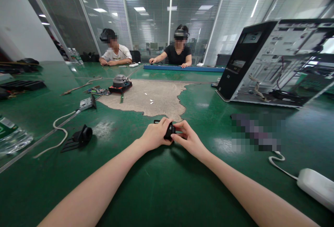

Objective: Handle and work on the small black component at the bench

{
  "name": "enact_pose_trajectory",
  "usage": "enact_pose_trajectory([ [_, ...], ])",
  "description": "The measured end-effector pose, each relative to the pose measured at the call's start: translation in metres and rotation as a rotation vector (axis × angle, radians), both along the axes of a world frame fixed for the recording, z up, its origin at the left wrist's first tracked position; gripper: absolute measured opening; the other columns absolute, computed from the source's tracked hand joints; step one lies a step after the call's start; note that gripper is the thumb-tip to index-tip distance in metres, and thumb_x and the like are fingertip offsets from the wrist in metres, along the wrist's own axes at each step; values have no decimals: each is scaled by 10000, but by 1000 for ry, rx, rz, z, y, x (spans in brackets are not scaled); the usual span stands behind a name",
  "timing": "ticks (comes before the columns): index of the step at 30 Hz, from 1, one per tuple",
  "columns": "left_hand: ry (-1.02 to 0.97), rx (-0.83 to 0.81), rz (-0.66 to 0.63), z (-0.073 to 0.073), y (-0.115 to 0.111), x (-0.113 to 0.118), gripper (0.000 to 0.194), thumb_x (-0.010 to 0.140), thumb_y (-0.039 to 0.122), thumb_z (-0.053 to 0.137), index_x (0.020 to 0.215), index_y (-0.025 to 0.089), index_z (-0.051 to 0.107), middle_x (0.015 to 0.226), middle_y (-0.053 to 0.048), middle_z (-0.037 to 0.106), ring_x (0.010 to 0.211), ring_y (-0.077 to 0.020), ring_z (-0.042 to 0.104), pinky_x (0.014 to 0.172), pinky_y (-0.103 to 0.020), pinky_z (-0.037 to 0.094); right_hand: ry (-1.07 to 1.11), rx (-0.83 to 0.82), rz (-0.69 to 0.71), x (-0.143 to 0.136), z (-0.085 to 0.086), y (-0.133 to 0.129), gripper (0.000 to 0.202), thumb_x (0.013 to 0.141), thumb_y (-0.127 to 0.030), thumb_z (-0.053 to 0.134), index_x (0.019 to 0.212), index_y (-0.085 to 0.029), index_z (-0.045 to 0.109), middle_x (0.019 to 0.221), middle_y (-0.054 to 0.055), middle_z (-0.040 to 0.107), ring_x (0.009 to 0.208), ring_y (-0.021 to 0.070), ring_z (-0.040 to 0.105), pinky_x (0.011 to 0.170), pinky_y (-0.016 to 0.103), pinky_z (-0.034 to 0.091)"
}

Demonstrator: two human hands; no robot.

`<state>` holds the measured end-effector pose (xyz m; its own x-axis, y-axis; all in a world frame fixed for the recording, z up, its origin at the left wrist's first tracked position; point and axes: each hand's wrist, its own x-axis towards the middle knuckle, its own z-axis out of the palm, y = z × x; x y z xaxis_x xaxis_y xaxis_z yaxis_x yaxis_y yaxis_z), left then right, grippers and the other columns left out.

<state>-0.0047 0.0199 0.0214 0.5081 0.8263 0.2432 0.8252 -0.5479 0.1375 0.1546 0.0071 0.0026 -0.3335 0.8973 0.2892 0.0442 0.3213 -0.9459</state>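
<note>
A small black plastic part (169, 130) is held between my two hands, just above the green tabletop at the centre. My left hand (155, 135) wraps around it from the left, with the fingers over its top. From the right, my right hand (190, 137) pinches its side between thumb and fingers. A thin black edge shows beyond the left knuckles. Most of the part is covered by my fingers, so its exact kind cannot be made out.
Left lie a slatted black piece (82, 135), a metal box with a white cable (87, 103) and a bottle (12, 135). Ahead are a CPU cooler (120, 82) and a bare tan patch (153, 95). An open computer case (263, 67) stands right, near a white adapter (317, 185). Two people sit opposite.
</note>
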Motion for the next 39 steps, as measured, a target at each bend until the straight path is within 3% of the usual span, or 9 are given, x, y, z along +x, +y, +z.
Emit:
enact_pose_trajectory([
  [5, 5, -19, 20, 0, 0, 1, 637, 656, 342, 582, 1191, 212, 261, 1151, -72, 442, 893, -230, 569, 694, -309, 458, -1, -9, -19, 0, -2, 2, 181, 739, -273, 560, 879, -220, 458, 902, 9, 526, 892, 152, 552, 729, 291, 506],
  [11, -18, -13, 19, 0, 0, 1, 636, 648, 337, 592, 1187, 217, 275, 1158, -66, 445, 880, -233, 575, 679, -301, 459, -53, -26, -46, 0, -2, 3, 283, 736, -247, 560, 995, -218, 449, 1002, 48, 525, 911, 158, 546, 753, 308, 501],
  [22, -33, 18, -17, -1, 0, -1, 625, 648, 329, 584, 1175, 212, 269, 1139, -50, 459, 873, -227, 573, 662, -300, 464, -50, 42, -37, 0, -2, 0, 184, 750, -263, 547, 910, -226, 464, 947, 19, 518, 927, 165, 540, 767, 313, 491],
  [29, -19, -3, -1, -1, 1, 0, 636, 650, 330, 585, 1185, 204, 265, 1147, -65, 448, 884, -233, 572, 678, -309, 465, -92, 24, -60, 0, -2, 2, 284, 745, -241, 552, 1009, -214, 451, 1035, 55, 512, 947, 171, 536, 765, 320, 494],
  [35, -9, -2, -15, -1, 1, -1, 654, 633, 308, 597, 1185, 206, 261, 1148, -58, 450, 878, -233, 573, 668, -310, 470, -89, 95, -30, 0, -1, 1, 278, 716, -209, 586, 963, -220, 459, 993, 29, 505, 971, 168, 524, 781, 299, 488],
  [39, -22, 0, -7, -1, 1, 0, 635, 651, 334, 584, 1185, 207, 266, 1143, -58, 455, 873, -233, 575, 667, -311, 469, -79, 64, -39, 0, -1, 0, 195, 753, -254, 544, 931, -222, 473, 954, 23, 526, 940, 168, 540, 766, 307, 492],
])
